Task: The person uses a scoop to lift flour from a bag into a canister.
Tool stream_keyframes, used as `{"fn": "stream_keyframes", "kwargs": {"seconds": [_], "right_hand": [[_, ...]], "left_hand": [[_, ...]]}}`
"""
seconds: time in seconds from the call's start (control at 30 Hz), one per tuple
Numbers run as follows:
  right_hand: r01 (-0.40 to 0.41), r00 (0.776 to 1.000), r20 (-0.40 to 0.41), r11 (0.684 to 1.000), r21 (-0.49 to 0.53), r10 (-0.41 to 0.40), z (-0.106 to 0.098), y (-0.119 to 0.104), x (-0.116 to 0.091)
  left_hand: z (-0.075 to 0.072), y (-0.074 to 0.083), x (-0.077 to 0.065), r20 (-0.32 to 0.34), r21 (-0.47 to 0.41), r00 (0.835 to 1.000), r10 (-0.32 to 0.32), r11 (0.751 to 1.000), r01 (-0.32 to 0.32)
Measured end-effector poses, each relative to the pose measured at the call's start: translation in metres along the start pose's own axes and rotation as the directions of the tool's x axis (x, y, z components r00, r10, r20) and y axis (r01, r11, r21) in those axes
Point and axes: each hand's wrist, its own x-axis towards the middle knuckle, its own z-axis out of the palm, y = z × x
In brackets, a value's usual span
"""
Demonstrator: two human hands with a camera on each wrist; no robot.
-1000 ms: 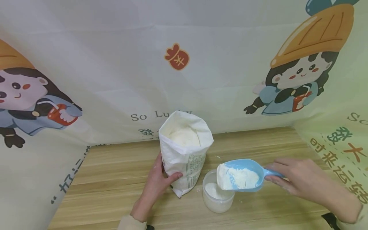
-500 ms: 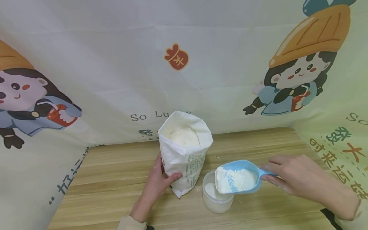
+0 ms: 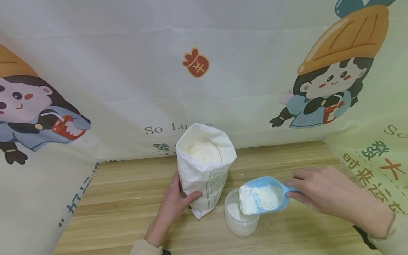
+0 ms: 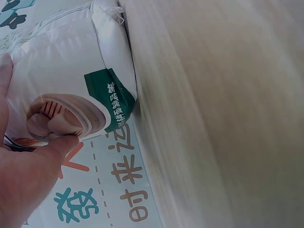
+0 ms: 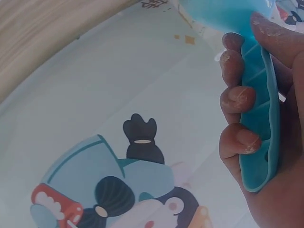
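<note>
A white bag of flour (image 3: 199, 182) stands with its top wide apart, pale powder visible inside. My left hand (image 3: 174, 205) grips its lower left side, thumb across the front and the other fingers mostly hidden behind it. The left wrist view shows a green label and printed food picture on the bag (image 4: 57, 61). In my right hand (image 3: 325, 193) is a light blue scoop (image 3: 264, 181) heaped with white flour, its lip overlapping the clear round tub (image 3: 242, 228), which has white powder inside. From the right wrist, my fingers curl round the scoop's ribbed handle (image 5: 256, 107).
All this stands on a wood-grain table (image 3: 127, 198). Behind and at both sides rises a pale cloth backdrop (image 3: 137, 71) printed with cartoon figures and lettering. Small specks of powder lie on the table around the tub.
The scoop has shifted slightly left over the tub, my right hand moving left and a little up with it. The bag and my left hand have kept their place.
</note>
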Motion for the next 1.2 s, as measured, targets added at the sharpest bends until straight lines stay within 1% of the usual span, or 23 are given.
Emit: {"fn": "stream_keyframes", "kwargs": {"seconds": [0.2,0.43,0.67,0.97,1.2], "right_hand": [[0.016,0.998,0.059,1.000,-0.023,-0.015,-0.006,-0.002,0.008],[0.031,0.998,0.059,0.997,-0.072,-0.026,-0.010,-0.005,0.016],[0.039,0.995,0.097,0.994,-0.105,-0.028,-0.015,-0.007,0.024],[0.096,0.987,0.148,0.980,-0.173,-0.070,-0.019,-0.013,0.040],[0.106,0.981,0.179,0.975,-0.197,-0.071,-0.022,-0.019,0.050]], "left_hand": [[0.000,0.000,0.000,0.000,-0.001,1.000,0.002,1.000,-0.002],[0.000,0.000,0.000,-0.010,-0.023,1.000,0.020,1.000,-0.020],[0.000,-0.001,0.001,-0.009,-0.012,1.000,0.021,1.000,-0.021],[-0.001,-0.001,0.001,-0.015,-0.004,0.999,0.030,1.000,-0.030],[-0.002,-0.002,0.001,-0.016,-0.010,0.999,0.028,1.000,-0.028]]}}
